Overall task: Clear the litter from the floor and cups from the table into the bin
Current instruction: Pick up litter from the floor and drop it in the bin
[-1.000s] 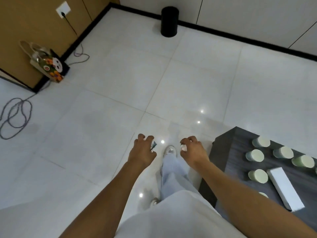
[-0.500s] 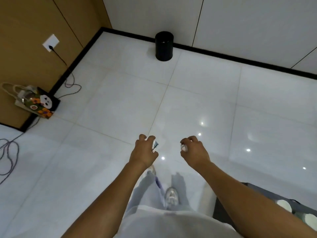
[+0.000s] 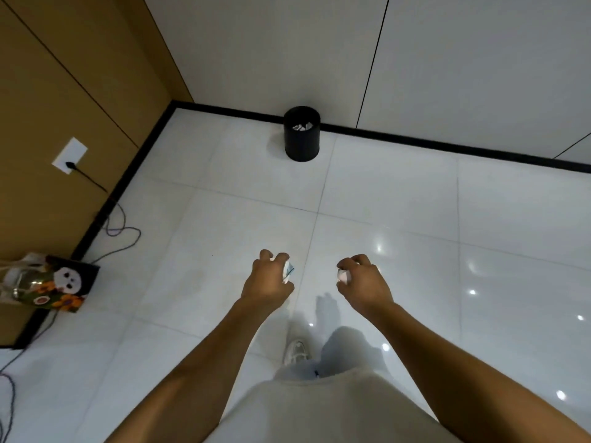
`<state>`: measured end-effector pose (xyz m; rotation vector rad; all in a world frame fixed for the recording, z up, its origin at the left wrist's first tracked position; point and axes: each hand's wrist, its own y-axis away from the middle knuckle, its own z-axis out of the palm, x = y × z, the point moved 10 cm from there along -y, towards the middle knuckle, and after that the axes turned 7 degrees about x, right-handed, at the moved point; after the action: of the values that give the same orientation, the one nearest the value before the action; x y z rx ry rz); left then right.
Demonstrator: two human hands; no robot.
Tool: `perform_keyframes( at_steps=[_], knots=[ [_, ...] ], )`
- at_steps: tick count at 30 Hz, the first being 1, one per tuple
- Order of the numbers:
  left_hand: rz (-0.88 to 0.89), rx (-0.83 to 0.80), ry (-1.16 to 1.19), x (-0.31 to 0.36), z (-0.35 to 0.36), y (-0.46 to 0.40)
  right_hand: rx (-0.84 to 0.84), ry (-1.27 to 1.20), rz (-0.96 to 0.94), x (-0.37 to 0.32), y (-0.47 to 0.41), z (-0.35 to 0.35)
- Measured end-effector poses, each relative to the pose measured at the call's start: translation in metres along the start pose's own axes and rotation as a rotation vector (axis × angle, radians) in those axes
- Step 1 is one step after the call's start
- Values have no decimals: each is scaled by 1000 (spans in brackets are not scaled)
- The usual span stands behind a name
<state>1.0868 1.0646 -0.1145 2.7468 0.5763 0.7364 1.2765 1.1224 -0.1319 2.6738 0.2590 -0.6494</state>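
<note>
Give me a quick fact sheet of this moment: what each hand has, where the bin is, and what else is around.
left hand: grips a scrap of litter, white with blue
right hand: grips a small white piece
bin: black, upright by the far wall, crumpled paper inside
hands to bin: apart, floor between
left side: patterned bag by the brown wall, cable from a wall socket

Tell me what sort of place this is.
Probably an office or meeting room, indoors: glossy white floor tiles, plain panelled walls with black skirting, a wall socket, and a small black bin holding crumpled paper.
</note>
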Motion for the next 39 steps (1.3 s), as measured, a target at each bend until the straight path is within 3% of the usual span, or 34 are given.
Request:
perform_keyframes(
  at_steps=[6,19,32,39],
  knots=[
    [56,-10,-40,22,-26,-128,-8,-4,32,-10,-123,-17],
    [-51,6,-30,74,-115,-388,-24,-39,-21,-67,-418,-101],
    [-76,-67,-4,54,-169,-635,-124,-67,58,-123,-646,-95],
    [-126,-128,-8,45,-176,-726,-209,-60,91,-135,-741,-88]
  ],
)
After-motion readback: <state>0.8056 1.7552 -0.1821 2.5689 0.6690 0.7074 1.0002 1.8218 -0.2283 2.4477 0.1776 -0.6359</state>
